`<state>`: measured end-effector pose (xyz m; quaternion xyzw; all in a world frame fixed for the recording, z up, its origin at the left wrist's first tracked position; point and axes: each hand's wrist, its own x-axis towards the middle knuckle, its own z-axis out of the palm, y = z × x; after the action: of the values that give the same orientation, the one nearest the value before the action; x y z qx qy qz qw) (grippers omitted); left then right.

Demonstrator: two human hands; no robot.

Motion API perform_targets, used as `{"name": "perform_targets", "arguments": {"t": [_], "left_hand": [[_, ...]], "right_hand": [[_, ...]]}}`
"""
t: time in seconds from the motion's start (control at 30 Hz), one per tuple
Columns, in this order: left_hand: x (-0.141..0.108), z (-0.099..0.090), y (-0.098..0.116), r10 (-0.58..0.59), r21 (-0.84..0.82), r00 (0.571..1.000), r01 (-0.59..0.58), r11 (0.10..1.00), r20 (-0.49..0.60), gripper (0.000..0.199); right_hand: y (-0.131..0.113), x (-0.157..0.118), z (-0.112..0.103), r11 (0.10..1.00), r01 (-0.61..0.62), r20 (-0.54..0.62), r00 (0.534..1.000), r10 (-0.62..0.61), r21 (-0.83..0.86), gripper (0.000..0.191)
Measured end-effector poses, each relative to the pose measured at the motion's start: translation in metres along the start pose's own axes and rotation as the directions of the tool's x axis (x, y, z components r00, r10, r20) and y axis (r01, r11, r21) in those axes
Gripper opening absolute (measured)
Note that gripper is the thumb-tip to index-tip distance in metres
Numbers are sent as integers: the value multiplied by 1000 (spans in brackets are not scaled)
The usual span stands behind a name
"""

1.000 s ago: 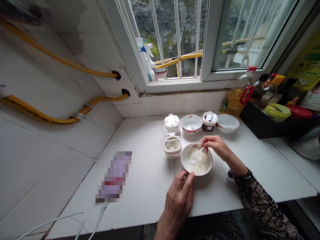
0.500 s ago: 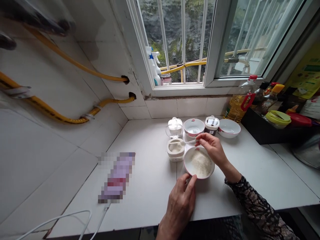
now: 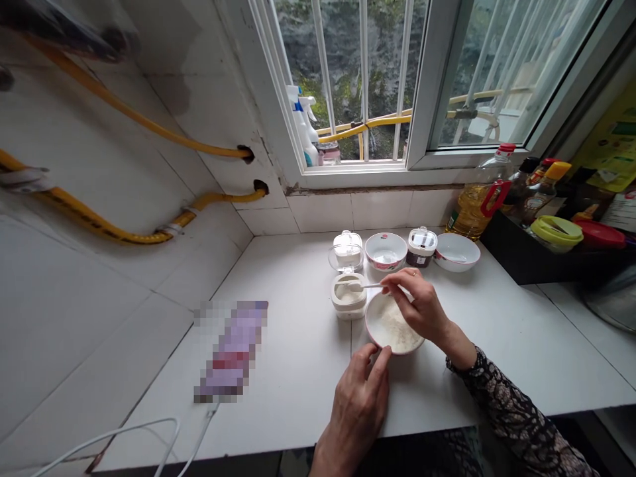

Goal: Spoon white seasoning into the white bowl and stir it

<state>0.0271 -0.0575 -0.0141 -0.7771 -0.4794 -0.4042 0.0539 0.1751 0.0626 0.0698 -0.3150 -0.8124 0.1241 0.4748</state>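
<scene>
My right hand (image 3: 420,301) pinches the handle of a small white spoon (image 3: 368,286). The spoon's head is inside the open white seasoning jar (image 3: 349,311), which holds pale granules. Under my right hand stands a bowl (image 3: 380,324) with a heap of off-white powder (image 3: 397,331), partly hidden by the hand. My left hand (image 3: 360,391) is at the bowl's near rim, gripping it with the fingertips. The jar's clear lid (image 3: 346,257) is flipped back.
Behind stand a white-and-red bowl (image 3: 386,250), a dark-bottomed seasoning jar (image 3: 421,246) and another bowl (image 3: 457,253). An oil bottle (image 3: 474,205) and a black condiment box (image 3: 521,255) stand at the right. A blurred purple object (image 3: 232,351) with a white cable (image 3: 199,434) lies at left.
My right hand has shifted slightly left and down, and the spoon has gone further into the jar. My left hand stays at the bowl's rim. The view has shifted a little.
</scene>
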Motion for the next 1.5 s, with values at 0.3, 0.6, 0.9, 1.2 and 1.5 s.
{"name": "perform_targets", "arguments": {"t": [0.3, 0.6, 0.9, 1.2, 1.5], "left_hand": [[-3, -1, 0, -9, -10, 1000, 10, 1000, 17, 38], [-1, 0, -1, -5, -7, 1000, 5, 1000, 17, 37], [-2, -1, -1, -7, -11, 1000, 8, 1000, 22, 38], [-4, 1, -1, -17, -32, 999, 18, 999, 34, 39], [-4, 1, -1, -11, -8, 1000, 11, 1000, 22, 38]], "right_hand": [[21, -8, -24, 997, 13, 266, 964, 9, -81, 20], [12, -8, -31, 996, -92, 526, 847, 76, 4, 26], [21, -7, -29, 790, -569, 499, 765, 407, 229, 17], [24, -3, -26, 597, -700, 452, 712, 538, 392, 13], [32, 0, -25, 486, -712, 362, 688, 629, 507, 11]]}}
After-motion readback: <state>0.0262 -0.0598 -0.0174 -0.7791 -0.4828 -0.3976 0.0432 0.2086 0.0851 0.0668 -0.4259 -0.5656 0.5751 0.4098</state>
